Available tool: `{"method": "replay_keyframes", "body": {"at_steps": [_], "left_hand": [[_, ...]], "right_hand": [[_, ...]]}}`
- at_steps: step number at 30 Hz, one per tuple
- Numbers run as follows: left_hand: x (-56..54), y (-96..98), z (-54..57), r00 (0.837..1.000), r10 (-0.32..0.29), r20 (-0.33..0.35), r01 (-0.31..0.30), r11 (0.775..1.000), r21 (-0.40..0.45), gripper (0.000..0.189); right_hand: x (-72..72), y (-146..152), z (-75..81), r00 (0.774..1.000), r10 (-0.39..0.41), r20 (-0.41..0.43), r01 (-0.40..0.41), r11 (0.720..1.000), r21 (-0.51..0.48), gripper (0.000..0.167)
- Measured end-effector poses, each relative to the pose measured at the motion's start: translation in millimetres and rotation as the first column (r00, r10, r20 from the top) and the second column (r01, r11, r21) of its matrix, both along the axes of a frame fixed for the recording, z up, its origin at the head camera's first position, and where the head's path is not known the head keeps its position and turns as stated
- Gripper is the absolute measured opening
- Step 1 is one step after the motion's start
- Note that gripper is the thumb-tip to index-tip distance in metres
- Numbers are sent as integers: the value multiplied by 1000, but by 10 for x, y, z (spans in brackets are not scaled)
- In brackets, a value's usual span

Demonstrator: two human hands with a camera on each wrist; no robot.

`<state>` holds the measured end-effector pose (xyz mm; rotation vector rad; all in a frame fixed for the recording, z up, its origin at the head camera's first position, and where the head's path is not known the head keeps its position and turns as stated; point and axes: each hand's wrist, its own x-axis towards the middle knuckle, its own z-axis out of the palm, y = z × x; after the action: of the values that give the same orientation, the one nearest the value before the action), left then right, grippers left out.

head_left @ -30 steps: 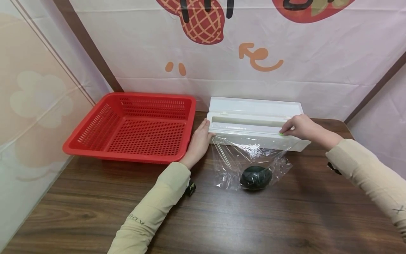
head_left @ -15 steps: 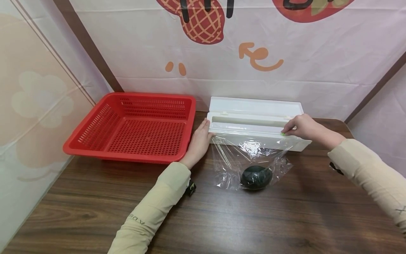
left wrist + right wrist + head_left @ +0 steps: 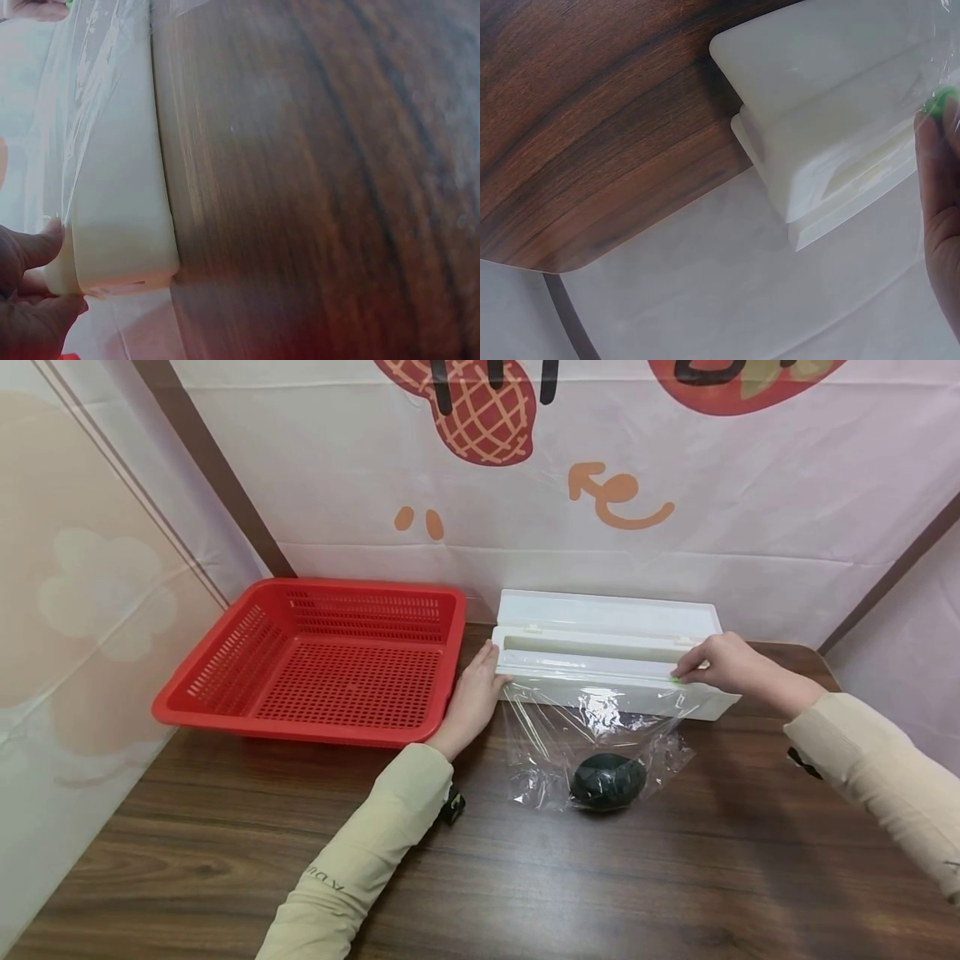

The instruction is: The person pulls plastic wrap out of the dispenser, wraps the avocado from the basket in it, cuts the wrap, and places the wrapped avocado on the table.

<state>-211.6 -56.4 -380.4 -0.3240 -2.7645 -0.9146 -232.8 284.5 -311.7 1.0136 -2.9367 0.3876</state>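
Clearly, I can see from my distant seat that both hands are at the white box (image 3: 585, 633), whose lid (image 3: 607, 607) stands open at its back. The left hand (image 3: 474, 697) holds the left end of this box: its fingers lie close together along the side, and the thumb presses at the front corner. The right hand (image 3: 727, 664) pinches a small green piece (image 3: 937, 101) between thumb and finger, near the right end of the front edge. From this edge a clear film (image 3: 555, 718) hangs down to the wooden table (image 3: 555, 877), wrinkled and shiny. Through the film I see a dark green oval object (image 3: 609, 781), which rests on the table in front of the box. On the left, just beside the left hand, I notice a red basket (image 3: 292, 727).
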Motion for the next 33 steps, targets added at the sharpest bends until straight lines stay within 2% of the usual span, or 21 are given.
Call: {"method": "replay_keyframes", "body": {"at_steps": [24, 33], "left_hand": [[8, 6, -6, 1000, -4, -17, 4, 1000, -5, 55], [9, -5, -24, 999, -10, -54, 9, 1000, -5, 53]], "right_hand": [[31, 128, 24, 1000, -28, -1, 28, 999, 24, 7], [30, 218, 16, 999, -48, -5, 48, 998, 48, 7]]}}
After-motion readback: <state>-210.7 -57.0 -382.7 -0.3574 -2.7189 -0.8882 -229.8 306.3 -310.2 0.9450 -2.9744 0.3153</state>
